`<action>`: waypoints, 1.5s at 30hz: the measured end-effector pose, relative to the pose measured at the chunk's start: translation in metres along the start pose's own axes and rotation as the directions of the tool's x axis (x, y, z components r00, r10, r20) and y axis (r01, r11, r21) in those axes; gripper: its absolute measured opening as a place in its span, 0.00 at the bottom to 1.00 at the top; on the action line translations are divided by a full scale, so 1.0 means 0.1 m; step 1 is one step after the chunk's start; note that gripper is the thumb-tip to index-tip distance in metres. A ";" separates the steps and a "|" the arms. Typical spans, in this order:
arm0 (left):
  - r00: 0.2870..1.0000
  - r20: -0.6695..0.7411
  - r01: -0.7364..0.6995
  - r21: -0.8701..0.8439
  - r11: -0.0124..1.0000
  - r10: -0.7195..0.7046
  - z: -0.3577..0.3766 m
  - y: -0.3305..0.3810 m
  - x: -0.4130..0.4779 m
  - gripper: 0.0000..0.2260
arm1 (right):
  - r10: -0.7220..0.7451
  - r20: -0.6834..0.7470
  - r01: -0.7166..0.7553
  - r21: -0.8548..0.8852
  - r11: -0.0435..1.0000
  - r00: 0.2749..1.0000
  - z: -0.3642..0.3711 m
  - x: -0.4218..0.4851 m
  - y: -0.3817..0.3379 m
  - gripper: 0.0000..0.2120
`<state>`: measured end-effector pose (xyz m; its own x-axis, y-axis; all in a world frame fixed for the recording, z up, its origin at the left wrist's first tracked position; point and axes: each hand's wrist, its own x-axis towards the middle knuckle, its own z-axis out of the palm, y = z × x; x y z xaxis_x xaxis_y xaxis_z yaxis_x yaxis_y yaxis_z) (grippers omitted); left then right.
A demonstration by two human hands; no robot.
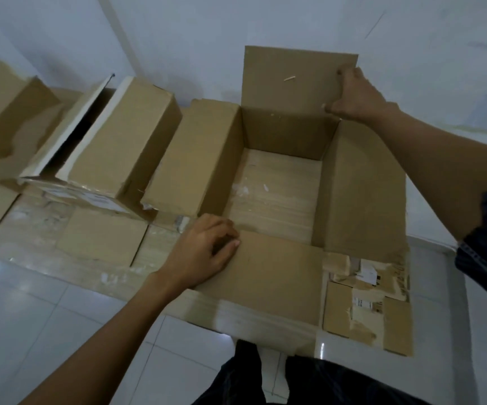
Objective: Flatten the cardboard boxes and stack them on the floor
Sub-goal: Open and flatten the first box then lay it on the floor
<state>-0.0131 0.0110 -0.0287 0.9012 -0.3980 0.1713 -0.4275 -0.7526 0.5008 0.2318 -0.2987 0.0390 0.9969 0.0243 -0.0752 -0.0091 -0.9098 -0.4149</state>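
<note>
A large brown cardboard box (pixel 362 185) stands open in front of me on flattened cardboard. All of its top flaps are spread. My right hand (pixel 353 97) grips the right edge of the upright far flap (pixel 291 80). My left hand (pixel 204 252) holds the left corner of the near flap (pixel 271 276), fingers curled over its edge. The left flap (pixel 192 159) leans outward. The right flap lies folded down, with torn labels on it. The box interior shows a taped bottom and nothing else inside.
A smaller box (pixel 113 147) with a white-edged lid ajar stands to the left, and another box (pixel 5 118) further left. Flattened cardboard (pixel 102 238) lies under them on the white tiled floor (pixel 46 323). White walls rise behind. My dark trousers (pixel 309 381) show at the bottom.
</note>
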 end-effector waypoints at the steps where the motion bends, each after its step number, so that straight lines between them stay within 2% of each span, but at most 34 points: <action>1: 0.998 -0.045 0.042 0.033 0.999 -0.040 0.01 0.02 -0.05 0.13 | 0.002 0.007 -0.002 0.043 0.999 1.000 0.00 0.03 0.02 0.38; 3: 0.972 -0.141 0.208 0.128 0.970 -0.189 0.03 0.10 -0.14 0.16 | 0.025 0.013 -0.027 0.197 0.980 1.000 -0.02 0.07 0.04 0.37; 4: 0.937 -0.188 0.328 0.184 0.927 -0.295 0.04 0.15 -0.18 0.19 | 0.042 0.003 -0.041 0.300 0.953 0.999 -0.03 0.10 0.05 0.35; 6: 0.817 -0.289 0.567 0.243 0.787 -0.499 0.06 0.28 -0.24 0.28 | 0.080 -0.074 -0.037 0.465 0.884 0.994 -0.05 0.14 0.05 0.29; 8: 0.644 -0.315 0.762 0.182 0.621 -0.697 0.08 0.38 -0.27 0.37 | 0.112 -0.197 0.011 0.532 0.847 0.974 -0.06 0.17 0.07 0.26; 10: 0.444 -0.184 0.895 0.044 0.444 -0.877 0.05 0.42 -0.25 0.40 | 0.096 -0.267 0.067 0.542 0.838 0.959 -0.08 0.16 0.11 0.26; 11: 0.362 -0.069 0.929 -0.054 0.366 -0.930 0.02 0.42 -0.24 0.37 | 0.037 -0.268 0.113 0.522 0.846 0.963 -0.11 0.14 0.12 0.26; 12: 0.319 0.068 0.936 -0.178 0.304 -0.945 -0.01 0.40 -0.23 0.32 | -0.059 -0.242 0.173 0.481 0.859 0.968 -0.14 0.12 0.13 0.24; 14: 0.333 0.262 0.899 -0.378 0.221 -0.906 -0.09 0.36 -0.24 0.24 | -0.273 -0.096 0.289 0.277 0.916 0.957 -0.24 0.04 0.14 0.15; 16: 0.364 0.297 0.876 -0.432 0.215 -0.883 -0.18 0.35 -0.21 0.20 | -0.377 0.015 0.377 0.016 0.926 0.926 -0.36 -0.09 0.16 0.10; 17: 0.376 0.284 0.865 -0.449 0.224 -0.882 -0.23 0.37 -0.19 0.19 | -0.394 0.013 0.394 -0.061 0.917 0.919 -0.44 -0.16 0.16 0.10; 20: 0.399 0.249 0.824 -0.520 0.225 -0.883 -0.37 0.44 -0.09 0.13 | -0.377 -0.081 0.366 -0.121 0.923 0.923 -0.74 -0.39 0.22 0.13; 23: 0.407 0.211 0.777 -0.592 0.215 -0.889 -0.62 0.49 0.06 0.17 | -0.353 -0.219 0.334 -0.118 0.935 0.910 -1.11 -0.67 0.33 0.13; 26: 0.451 0.112 0.670 -0.698 0.252 -0.886 -0.99 0.48 0.21 0.20 | -0.359 -0.432 0.342 -0.120 0.932 0.827 -1.49 -0.96 0.45 0.16; 29: 0.475 -0.007 0.499 -0.822 0.275 -0.880 -1.39 0.58 0.28 0.13 | -0.334 -0.600 0.337 -0.113 0.935 0.727 -1.84 -1.31 0.52 0.18; 30: 0.479 -0.036 0.445 -0.851 0.278 -0.877 -1.51 0.62 0.27 0.10 | -0.316 -0.626 0.335 -0.092 0.938 0.713 -1.93 -1.46 0.55 0.18; 32: 0.463 -0.077 0.378 -0.884 0.276 -0.883 -1.67 0.69 0.21 0.09 | -0.305 -0.613 0.338 -0.066 0.939 0.729 -1.97 -1.82 0.62 0.18; 34: 0.436 -0.057 0.390 -0.887 0.246 -0.898 -1.69 0.71 0.07 0.07 | -0.311 -0.557 0.309 -0.101 0.946 0.770 -1.85 -2.20 0.76 0.18; 35: 0.430 -0.020 0.423 -0.879 0.221 -0.903 -1.63 0.71 -0.03 0.03 | -0.324 -0.527 0.289 -0.150 0.945 0.786 -1.72 -2.40 0.83 0.16; 38: 0.396 0.126 0.553 -0.823 0.127 -0.910 -1.25 0.56 -0.39 0.11 | -0.403 -0.497 0.325 -0.239 0.915 0.769 -1.11 -2.88 1.05 0.13; 40: 0.361 0.200 0.577 -0.815 0.050 -0.911 -0.92 0.43 -0.63 0.12 | -0.345 -0.429 0.286 -0.196 0.938 0.835 -0.64 -3.10 1.19 0.14; 43: 0.235 0.307 0.598 -0.794 -0.112 -0.922 -0.48 0.21 -0.95 0.09 | -0.189 -0.209 0.158 -0.159 0.975 0.959 -0.08 -3.27 1.37 0.11; 45: 0.150 0.344 0.628 -0.757 -0.180 -0.927 -0.28 0.11 -1.15 0.05 | -0.129 -0.075 0.113 -0.188 0.976 0.989 0.17 -3.36 1.42 0.11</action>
<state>-0.1190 0.0637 -0.0189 0.5069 0.4576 -0.7305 0.6959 0.2828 0.6601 -0.1059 -0.4288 -0.0101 0.9928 0.1103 0.0469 0.1184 -0.9627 -0.2432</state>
